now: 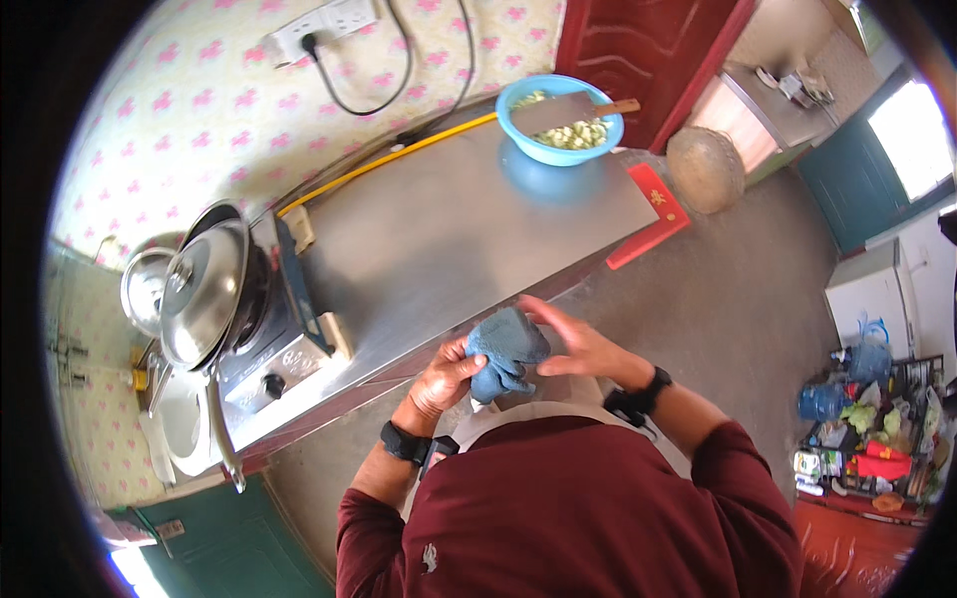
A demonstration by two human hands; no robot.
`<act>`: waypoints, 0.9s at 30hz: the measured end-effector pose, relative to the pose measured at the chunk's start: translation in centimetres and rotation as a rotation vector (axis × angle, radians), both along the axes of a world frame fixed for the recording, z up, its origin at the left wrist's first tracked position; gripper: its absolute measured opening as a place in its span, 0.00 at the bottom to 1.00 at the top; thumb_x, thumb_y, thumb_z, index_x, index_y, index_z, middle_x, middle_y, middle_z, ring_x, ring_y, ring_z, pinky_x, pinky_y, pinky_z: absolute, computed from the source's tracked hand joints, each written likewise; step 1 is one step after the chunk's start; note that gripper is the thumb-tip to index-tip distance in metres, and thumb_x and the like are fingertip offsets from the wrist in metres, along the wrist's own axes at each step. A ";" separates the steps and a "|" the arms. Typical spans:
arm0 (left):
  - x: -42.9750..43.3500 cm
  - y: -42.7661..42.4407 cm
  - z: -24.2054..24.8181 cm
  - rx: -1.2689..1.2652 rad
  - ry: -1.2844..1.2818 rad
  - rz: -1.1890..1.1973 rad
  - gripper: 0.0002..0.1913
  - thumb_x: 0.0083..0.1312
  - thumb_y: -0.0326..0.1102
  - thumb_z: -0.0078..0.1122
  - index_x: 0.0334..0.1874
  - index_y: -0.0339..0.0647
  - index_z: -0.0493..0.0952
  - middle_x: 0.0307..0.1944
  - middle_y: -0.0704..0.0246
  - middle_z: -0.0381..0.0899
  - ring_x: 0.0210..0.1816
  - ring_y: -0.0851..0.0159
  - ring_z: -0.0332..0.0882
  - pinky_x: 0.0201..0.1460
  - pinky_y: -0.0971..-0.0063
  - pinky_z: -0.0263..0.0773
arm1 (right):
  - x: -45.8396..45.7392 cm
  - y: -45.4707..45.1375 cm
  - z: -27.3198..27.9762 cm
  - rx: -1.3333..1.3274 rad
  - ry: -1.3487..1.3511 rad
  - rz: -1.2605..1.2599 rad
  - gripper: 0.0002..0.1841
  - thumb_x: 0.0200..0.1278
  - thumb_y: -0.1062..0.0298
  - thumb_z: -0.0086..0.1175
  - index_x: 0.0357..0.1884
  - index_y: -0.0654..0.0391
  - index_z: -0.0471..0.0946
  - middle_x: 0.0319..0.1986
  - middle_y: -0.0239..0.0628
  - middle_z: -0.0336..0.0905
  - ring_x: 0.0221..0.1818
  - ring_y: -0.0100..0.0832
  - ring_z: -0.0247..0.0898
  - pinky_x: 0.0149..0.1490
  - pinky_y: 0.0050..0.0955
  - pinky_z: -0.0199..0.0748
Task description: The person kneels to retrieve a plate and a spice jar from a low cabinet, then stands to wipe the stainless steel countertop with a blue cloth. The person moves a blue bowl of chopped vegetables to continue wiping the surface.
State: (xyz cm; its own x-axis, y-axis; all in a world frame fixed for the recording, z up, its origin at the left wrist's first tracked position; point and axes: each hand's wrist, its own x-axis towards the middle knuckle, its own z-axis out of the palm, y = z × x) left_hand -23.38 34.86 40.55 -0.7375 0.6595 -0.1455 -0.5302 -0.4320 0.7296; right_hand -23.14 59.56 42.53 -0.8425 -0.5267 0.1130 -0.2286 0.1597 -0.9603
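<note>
In front of my body, my left hand [442,377] grips a folded blue-grey cloth [502,350] by its left side. The cloth's lower part hangs in loose folds. My right hand [587,350] is close against its right side, fingers and thumb spread around the edge; whether the fingertips touch the cloth I cannot tell. Just beyond both hands runs the front edge of a stainless steel countertop [419,239].
A light blue basin [557,155] of chopped pale-green food stands at the counter's far end, a cleaver [549,113] across its rim. At left, a lidded pan [205,291] sits on a gas stove [273,374], its long handle jutting forward. A loaded rack [875,441] stands at right.
</note>
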 end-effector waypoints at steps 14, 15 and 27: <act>-14.9 9.1 -1.2 -0.573 0.047 0.223 0.23 0.65 0.47 0.53 0.54 0.35 0.70 0.46 0.64 0.76 0.42 0.67 0.76 0.39 0.77 0.72 | -13.1 19.0 -4.9 -0.614 -0.950 -0.576 0.20 0.54 0.76 0.51 0.52 0.67 0.69 0.42 0.43 0.76 0.43 0.35 0.76 0.46 0.31 0.77; -16.5 9.7 -1.6 -0.542 -0.017 0.242 0.22 0.66 0.47 0.52 0.53 0.36 0.70 0.46 0.63 0.76 0.42 0.66 0.76 0.40 0.76 0.73 | -13.8 20.8 -4.6 -0.620 -0.861 -0.575 0.21 0.53 0.77 0.51 0.52 0.67 0.69 0.42 0.43 0.76 0.43 0.35 0.76 0.46 0.31 0.76; -31.2 21.5 -5.4 -0.296 -0.535 0.509 0.30 0.60 0.56 0.56 0.53 0.37 0.64 0.45 0.53 0.74 0.41 0.55 0.78 0.35 0.69 0.77 | -21.2 25.5 -4.6 -0.565 -0.661 -0.449 0.27 0.51 0.68 0.54 0.54 0.68 0.67 0.46 0.38 0.73 0.48 0.30 0.70 0.54 0.29 0.67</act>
State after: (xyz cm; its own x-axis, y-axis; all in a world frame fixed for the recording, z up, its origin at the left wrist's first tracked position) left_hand -54.53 56.35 35.18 -0.7184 0.1387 -0.6817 -0.6307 -0.5432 0.5541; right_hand -44.38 85.03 37.93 -0.9357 -0.1553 -0.3166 0.3526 -0.4223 -0.8350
